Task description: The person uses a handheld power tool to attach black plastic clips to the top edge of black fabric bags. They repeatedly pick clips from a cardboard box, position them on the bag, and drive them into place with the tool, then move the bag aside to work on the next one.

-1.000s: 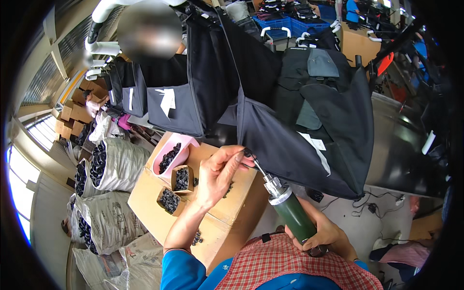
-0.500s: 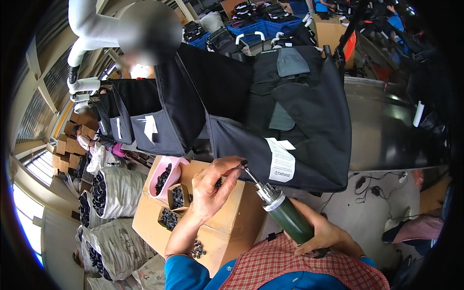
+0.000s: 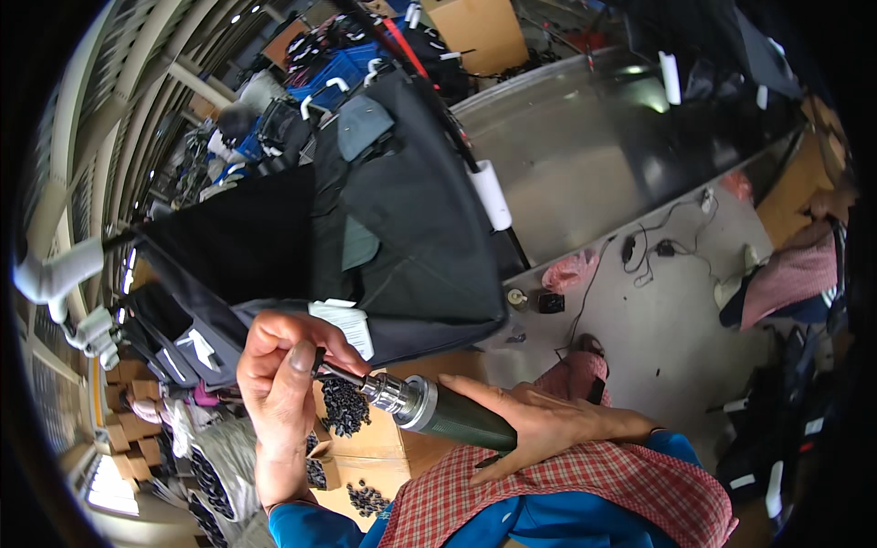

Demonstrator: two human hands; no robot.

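head view: the right hand (image 3: 548, 422) is wrapped around the dark green body of a powered screwdriver (image 3: 438, 411), fingers pressed closed along its barrel, holding it nearly level with the chrome collar and thin bit pointing toward the left hand (image 3: 285, 384). that left hand is curled at the bit's tip, thumb and forefinger pinched together there; whether a small dark screw sits between them i cannot tell, the tip is hidden under the thumb.

compared with the two earlier pictures, the tool has dropped from a steep upward tilt to almost horizontal, and the pinching hand has come in closer, now meeting the bit just below the hem of the black garment (image 3: 393, 228) hanging above the grip. the view has also swung, so the garment now fills the space directly over both hands. i judge this as loading or steadying the bit end, not yet driving into anything.

under the pinch, just beneath the bit, lies a heap of small black parts (image 3: 345, 406) on a cardboard box (image 3: 384, 438); further below are more of them. beyond the right hand, past the wrist, cables trail over the grey floor (image 3: 658, 320).
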